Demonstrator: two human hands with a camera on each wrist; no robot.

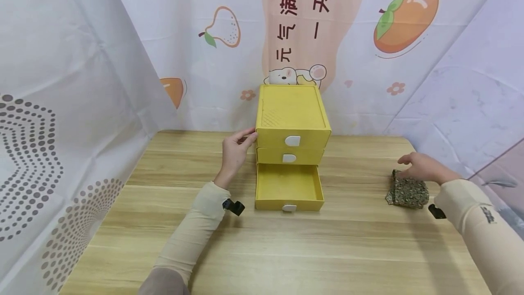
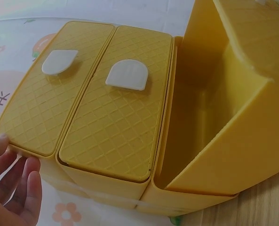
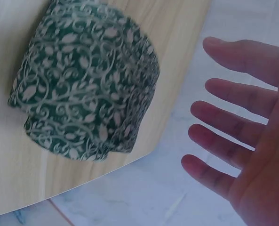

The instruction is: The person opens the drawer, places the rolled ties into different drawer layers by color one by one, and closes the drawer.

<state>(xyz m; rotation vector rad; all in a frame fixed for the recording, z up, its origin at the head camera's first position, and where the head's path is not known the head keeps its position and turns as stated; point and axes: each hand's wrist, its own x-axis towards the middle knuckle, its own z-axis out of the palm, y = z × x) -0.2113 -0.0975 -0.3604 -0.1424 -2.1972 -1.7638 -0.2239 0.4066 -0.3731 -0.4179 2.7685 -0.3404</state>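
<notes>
A yellow three-tier drawer box (image 1: 292, 108) stands at the back of the table, with a white tab on each drawer. Its bottom drawer (image 1: 289, 205) is pulled out and bare inside; the upper two are closed. My left hand (image 1: 236, 151) touches the box's upper left side, and its thumb tip lies by the top drawer's edge in the left wrist view. Over on the right lies a folded cloth item (image 3: 85, 80), dark green with a pale leafy scroll pattern. Just above it hovers my right hand (image 1: 425, 167), its fingers (image 3: 228, 125) spread apart and holding nothing.
The wooden table (image 1: 286, 249) carries the box and the cloth item. Behind it hangs a white curtain (image 1: 172, 22) with fruit prints. The table's right edge runs close to the cloth item.
</notes>
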